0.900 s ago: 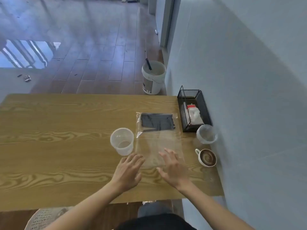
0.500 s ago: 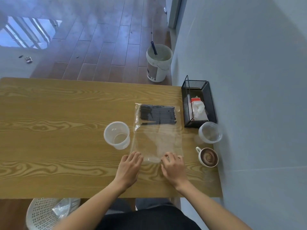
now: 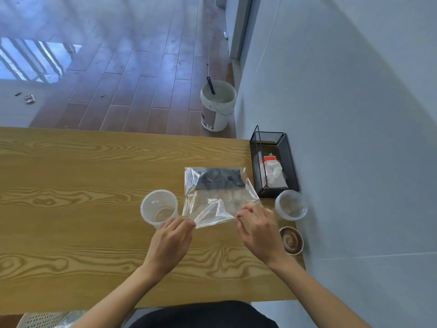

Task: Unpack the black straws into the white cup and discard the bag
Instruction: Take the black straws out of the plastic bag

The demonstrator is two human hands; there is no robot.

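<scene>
Pinching the near edge of the clear bag, left hand and right hand lift it off the table, black straws bunched at its far end, beside the white cup.

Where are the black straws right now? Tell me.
In the head view the black straws lie at the far end of the clear bag on the table, right of centre, between the white cup and the black mesh basket.
</scene>
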